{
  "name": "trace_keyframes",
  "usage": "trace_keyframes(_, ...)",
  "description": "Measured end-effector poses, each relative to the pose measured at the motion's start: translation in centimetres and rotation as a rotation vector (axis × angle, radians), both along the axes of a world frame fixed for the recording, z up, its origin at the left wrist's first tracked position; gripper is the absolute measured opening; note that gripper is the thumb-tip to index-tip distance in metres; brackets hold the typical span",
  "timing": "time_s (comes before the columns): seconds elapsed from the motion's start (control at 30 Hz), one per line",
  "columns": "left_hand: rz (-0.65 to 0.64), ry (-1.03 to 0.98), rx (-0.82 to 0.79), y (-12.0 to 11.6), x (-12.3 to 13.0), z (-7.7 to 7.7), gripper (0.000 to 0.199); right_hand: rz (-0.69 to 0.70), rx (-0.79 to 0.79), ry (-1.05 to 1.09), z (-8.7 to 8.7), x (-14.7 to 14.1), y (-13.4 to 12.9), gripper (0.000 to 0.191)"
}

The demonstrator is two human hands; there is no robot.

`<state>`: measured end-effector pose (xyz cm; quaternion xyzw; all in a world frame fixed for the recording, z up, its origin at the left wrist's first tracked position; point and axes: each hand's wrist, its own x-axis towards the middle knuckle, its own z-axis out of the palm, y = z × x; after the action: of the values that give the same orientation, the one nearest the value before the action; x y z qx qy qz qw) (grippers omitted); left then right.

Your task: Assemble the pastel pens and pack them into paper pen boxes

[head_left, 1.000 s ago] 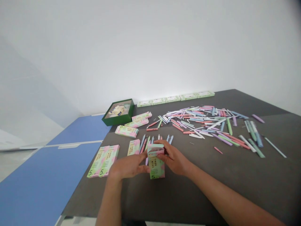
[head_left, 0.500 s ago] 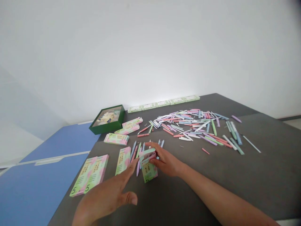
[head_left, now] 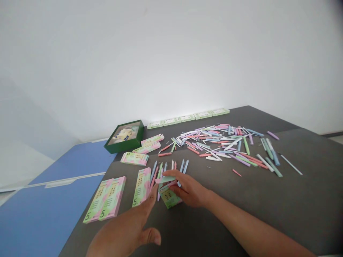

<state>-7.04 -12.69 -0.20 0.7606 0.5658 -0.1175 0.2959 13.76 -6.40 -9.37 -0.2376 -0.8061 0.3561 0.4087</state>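
Observation:
My right hand (head_left: 190, 189) grips a small green and pink pen box (head_left: 169, 197) from its right side, tilted above the table. The box's top flap (head_left: 164, 179) stands raised. My left hand (head_left: 131, 225) is spread at the box's left, thumb apart, its fingertips near the flap; whether they touch it I cannot tell. Behind the hands lies a row of pastel pens (head_left: 154, 175), partly hidden by the hands and the box. Beside them at left rests a flat pen box (head_left: 142, 186) marked 5.
Two more flat boxes (head_left: 105, 199) lie at the left edge. Several boxes (head_left: 134, 159) lie near a green open tray (head_left: 118, 147). A heap of pen parts (head_left: 217, 141) covers the middle back. Pale boxes (head_left: 187, 118) line the wall. Blue panels (head_left: 77, 189) adjoin the table at left.
The pen box has tilted over, and its top flap now stands up at the opening. My left hand has shifted slightly right and stays spread.

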Motion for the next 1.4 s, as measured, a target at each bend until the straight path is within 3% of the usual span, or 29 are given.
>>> trace_keyframes(0.27, 0.054, 0.048, -0.012, -1.0, 0.4, 0.7, 0.082, 0.1, 0.06, 0.102, 0.5, 0.0, 0.0, 0.029)
trace_keyframes(0.77, 0.037, 0.062, -0.023, -1.0, 0.5, 0.9, 0.072, -0.032, -0.163, 0.003, 2.4, -0.1, -0.3, 0.026)
trace_keyframes(0.97, 0.03, 0.052, -0.005, -0.9, 0.4, 0.7, 0.072, -0.085, -0.119, 0.02, 3.0, -0.7, -1.0, 0.03)
trace_keyframes(1.4, -0.007, 0.064, 0.06, -0.7, 0.2, 1.4, 0.064, 0.113, 0.101, 0.17, 0.0, 0.2, 0.3, 0.021)
